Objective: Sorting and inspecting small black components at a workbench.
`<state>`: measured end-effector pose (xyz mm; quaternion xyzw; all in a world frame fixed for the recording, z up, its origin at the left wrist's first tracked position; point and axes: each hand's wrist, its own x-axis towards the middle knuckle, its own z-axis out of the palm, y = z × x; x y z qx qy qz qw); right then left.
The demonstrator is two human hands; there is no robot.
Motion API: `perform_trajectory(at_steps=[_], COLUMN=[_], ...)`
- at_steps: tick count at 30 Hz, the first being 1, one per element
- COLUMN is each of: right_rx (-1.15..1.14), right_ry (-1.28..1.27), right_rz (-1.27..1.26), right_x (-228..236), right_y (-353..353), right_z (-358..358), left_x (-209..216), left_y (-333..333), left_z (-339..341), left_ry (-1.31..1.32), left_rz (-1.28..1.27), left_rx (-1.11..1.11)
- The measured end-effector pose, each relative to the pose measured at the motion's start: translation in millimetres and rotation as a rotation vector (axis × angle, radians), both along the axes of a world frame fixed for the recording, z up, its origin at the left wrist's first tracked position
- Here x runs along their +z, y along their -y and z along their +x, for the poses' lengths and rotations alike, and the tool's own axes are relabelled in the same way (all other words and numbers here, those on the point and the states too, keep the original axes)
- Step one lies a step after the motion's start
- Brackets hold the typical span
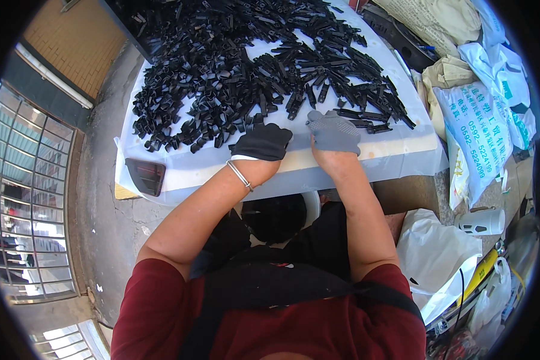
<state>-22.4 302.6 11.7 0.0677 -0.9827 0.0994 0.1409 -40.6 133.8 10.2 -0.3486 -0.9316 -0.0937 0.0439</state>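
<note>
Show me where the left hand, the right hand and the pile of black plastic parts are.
left hand (261, 141): head view, on the back of its black glove.
right hand (334, 132): head view, on the back of its grey glove.
pile of black plastic parts (222, 72): head view, in the dense middle.

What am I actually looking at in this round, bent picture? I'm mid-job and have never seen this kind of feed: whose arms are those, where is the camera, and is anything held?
There is no machine here. The picture comes from a wide fisheye camera worn on a person's head, looking down, so straight edges bow near the rim and the person's own forearms come in from the bottom. The left hand wears a black glove, with a thin metal bangle on that wrist. The right hand wears a grey dotted glove. Both rest on a table covered in white sheeting, at the near edge of a big heap of small black plastic parts. The right hand's fingers touch a few parts; whether either hand actually grips one cannot be told. A dark tray sits at the table's left corner, and printed white sacks lie to the right.
</note>
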Motion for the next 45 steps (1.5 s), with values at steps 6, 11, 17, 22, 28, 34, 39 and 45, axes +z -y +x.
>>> perform_trajectory(at_steps=[6,11,17,22,28,34,39,45], right_rx=[0.184,0.368,0.457,0.541,0.451,0.486,0.444,0.495], right_ry=[-0.190,-0.077,-0.100,-0.096,-0.147,-0.171,-0.028,-0.006], right_rz=[-0.321,-0.470,-0.333,-0.544,-0.495,-0.295,-0.102,-0.295], right_x=[4,8,7,14,12,17,22,11], right_y=[7,36,53,57,48,50,59,66], right_z=[21,40,50,52,53,55,60,59], left_x=[7,25,13,18,15,18,17,22], left_y=[22,50,65,57,61,58,55,57], left_z=[17,33,54,67,63,64,63,72], left_ry=[0.149,0.717,0.432,0.554,0.477,0.406,0.303,0.255], left_rz=[0.379,0.498,0.595,0.934,0.971,0.937,0.723,0.688], left_rx=[0.185,0.260,0.068,0.285,0.340,0.308,0.253,0.258])
